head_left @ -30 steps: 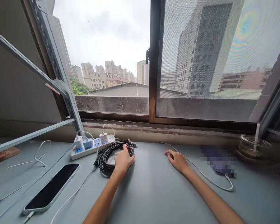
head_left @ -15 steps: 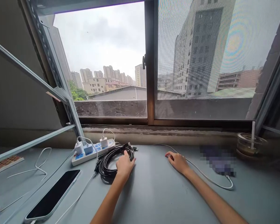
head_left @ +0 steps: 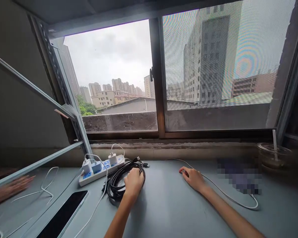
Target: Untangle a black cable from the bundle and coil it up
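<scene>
Left hand [head_left: 134, 181] gripping black cable coil [head_left: 111, 183] by its 3 o'clock side, at 11 o'clock on bench [head_left: 164, 205], probably keeping loops bundled. Power strip [head_left: 102, 171] at coil's 10 o'clock. Right hand [head_left: 194, 178] at 1 o'clock, curled, likely resting; can't tell if gripping anything.

– The coiled black cable [head_left: 112, 186] at eleven o'clock from the wearer?
– Smooth plastic sheath by the look of it, with glossy highlights. Beyond it, the long white power strip [head_left: 98, 174] looks like smooth, hard plastic.
– And the flat blue-grey worktop [head_left: 169, 205]?
– Smooth, with a soft satin sheen. The black-screened phone [head_left: 66, 211] towards ten o'clock is glossier, like glass.
– Twelve o'clock?
– The brown window frame [head_left: 160, 112] resembles metal, dully shiny; the ledge [head_left: 178, 145] beneath looks rough.
– The clear round cup [head_left: 267, 158] at two?
– Glossy, see-through plastic, apparently. The grey rack post [head_left: 82, 132] at eleven seems matt metal.
</scene>
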Motion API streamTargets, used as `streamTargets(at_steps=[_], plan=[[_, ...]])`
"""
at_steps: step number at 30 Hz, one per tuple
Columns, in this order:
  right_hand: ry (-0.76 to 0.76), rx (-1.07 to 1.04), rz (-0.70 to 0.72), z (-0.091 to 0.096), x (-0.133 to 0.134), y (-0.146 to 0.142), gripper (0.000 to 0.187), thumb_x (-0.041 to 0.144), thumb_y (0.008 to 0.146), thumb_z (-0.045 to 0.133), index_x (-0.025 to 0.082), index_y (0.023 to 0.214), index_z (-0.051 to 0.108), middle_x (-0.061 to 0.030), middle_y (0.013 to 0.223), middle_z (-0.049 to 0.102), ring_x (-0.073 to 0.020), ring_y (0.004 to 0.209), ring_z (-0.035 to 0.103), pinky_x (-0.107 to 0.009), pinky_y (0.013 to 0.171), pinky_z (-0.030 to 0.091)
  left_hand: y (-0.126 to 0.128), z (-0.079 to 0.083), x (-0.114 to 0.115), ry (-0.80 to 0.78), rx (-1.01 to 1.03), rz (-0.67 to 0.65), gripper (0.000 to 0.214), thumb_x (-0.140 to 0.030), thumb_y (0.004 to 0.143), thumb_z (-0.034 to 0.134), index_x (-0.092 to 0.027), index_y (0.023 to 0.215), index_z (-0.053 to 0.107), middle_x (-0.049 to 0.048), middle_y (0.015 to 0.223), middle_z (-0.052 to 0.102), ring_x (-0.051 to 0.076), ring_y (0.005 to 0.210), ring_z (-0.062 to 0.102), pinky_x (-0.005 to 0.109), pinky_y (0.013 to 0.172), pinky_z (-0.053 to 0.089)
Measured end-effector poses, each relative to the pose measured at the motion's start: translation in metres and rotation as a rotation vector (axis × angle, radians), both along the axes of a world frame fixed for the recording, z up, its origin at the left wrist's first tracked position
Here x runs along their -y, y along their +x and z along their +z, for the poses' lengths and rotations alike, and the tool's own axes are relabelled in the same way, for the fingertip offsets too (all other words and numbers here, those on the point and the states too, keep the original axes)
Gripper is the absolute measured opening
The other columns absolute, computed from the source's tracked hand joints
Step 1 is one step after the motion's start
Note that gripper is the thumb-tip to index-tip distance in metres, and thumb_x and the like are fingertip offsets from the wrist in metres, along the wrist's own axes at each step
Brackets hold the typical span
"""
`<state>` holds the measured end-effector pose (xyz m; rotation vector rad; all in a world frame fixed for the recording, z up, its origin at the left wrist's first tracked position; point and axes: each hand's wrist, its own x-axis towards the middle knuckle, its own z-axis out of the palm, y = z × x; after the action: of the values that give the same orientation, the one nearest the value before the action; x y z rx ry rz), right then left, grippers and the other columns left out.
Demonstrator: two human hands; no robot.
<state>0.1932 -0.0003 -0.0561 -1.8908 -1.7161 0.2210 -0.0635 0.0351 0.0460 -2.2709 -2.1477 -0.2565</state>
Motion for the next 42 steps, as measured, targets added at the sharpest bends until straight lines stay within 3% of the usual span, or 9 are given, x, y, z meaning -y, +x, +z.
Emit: streamTargets(at_steps=[11, 16, 23, 29, 33, 36, 38, 42], plan=[[0.011, 0.011, 0.003, -0.007, -0.002, 0.001, 0.028, 0.025, 0.087, 0.039, 0.026, 0.096, 0.066, -0.0002, 0.076, 0.069, -0.0175, 0.074, 0.063, -0.025, 0.062, 0.034, -0.007, 0.001, -0.006, 0.104, 0.145, 0.011, 0.044, -0.048, 0.089, 0.035, -0.017, 0.085, 0.067, 0.0154, 0.096, 0.07, 0.034, 0.097, 0.064, 0.037, 0.074, 0.044], [0.007, 0.046, 0.005, -0.007, -0.001, 0.0, 0.03, 0.027, 0.088, 0.036, 0.026, 0.097, 0.066, -0.0008, 0.077, 0.07, -0.0178, 0.073, 0.064, -0.026, 0.063, 0.037, -0.011, 0.008, -0.004, 0.155, 0.295, 0.078, 0.043, -0.041, 0.093, 0.027, -0.018, 0.091, 0.063, 0.0156, 0.095, 0.07, 0.033, 0.095, 0.065, 0.035, 0.071, 0.043], [0.004, 0.059, 0.005, -0.006, 0.0, -0.001, 0.029, 0.024, 0.087, 0.038, 0.027, 0.098, 0.065, -0.0001, 0.08, 0.07, -0.0179, 0.078, 0.065, -0.025, 0.065, 0.038, -0.021, 0.033, 0.0, 0.519, 0.549, 0.246, 0.041, -0.038, 0.095, 0.022, -0.016, 0.105, 0.055, 0.0117, 0.081, 0.069, 0.026, 0.076, 0.065, 0.03, 0.062, 0.038], [0.028, 0.038, -0.001, -0.006, -0.002, -0.002, 0.027, 0.022, 0.087, 0.04, 0.026, 0.095, 0.065, 0.0004, 0.076, 0.069, -0.0165, 0.074, 0.065, -0.023, 0.062, 0.036, -0.017, 0.058, 0.018, 0.783, 0.907, 0.008, 0.037, -0.044, 0.092, 0.032, -0.018, 0.092, 0.058, -0.0016, 0.054, 0.053, 0.013, 0.049, 0.052, 0.023, 0.054, 0.038], [0.06, 0.033, -0.018, -0.007, -0.001, -0.002, 0.024, 0.026, 0.086, 0.043, 0.026, 0.095, 0.065, 0.0012, 0.069, 0.066, -0.0163, 0.068, 0.063, -0.023, 0.059, 0.035, -0.003, 0.087, 0.038, 0.89, 1.142, -0.203, 0.032, -0.045, 0.09, 0.04, -0.02, 0.086, 0.059, -0.0071, 0.043, 0.038, 0.008, 0.038, 0.038, 0.02, 0.043, 0.031], [0.112, 0.016, -0.06, -0.005, 0.002, -0.002, 0.027, 0.034, 0.088, 0.039, 0.026, 0.093, 0.065, 0.0004, 0.065, 0.064, -0.0171, 0.064, 0.061, -0.024, 0.058, 0.034, 0.011, 0.111, 0.056, 0.848, 1.308, -0.298, 0.032, -0.047, 0.088, 0.046, -0.019, 0.08, 0.06, -0.0082, 0.04, 0.036, 0.006, 0.033, 0.033, 0.018, 0.036, 0.026], [0.16, -0.01, -0.073, 0.0, 0.005, -0.001, 0.036, 0.04, 0.089, 0.034, 0.025, 0.087, 0.066, -0.0012, 0.064, 0.063, -0.0179, 0.063, 0.06, -0.025, 0.057, 0.034, 0.021, 0.124, 0.066, 0.726, 1.432, -0.381, 0.033, -0.048, 0.087, 0.047, -0.019, 0.082, 0.061, -0.0094, 0.038, 0.033, 0.005, 0.03, 0.029, 0.017, 0.032, 0.023], [0.276, -0.08, 0.053, 0.023, 0.016, -0.006, 0.052, 0.046, 0.09, 0.025, 0.021, 0.071, 0.066, -0.0031, 0.064, 0.061, -0.0143, 0.055, 0.053, -0.026, 0.059, 0.036, 0.04, 0.132, 0.08, 0.499, 1.55, -0.579, 0.036, -0.052, 0.086, 0.049, -0.021, 0.102, 0.058, -0.0116, 0.037, 0.034, 0.005, 0.026, 0.024, 0.015, 0.026, 0.019]])
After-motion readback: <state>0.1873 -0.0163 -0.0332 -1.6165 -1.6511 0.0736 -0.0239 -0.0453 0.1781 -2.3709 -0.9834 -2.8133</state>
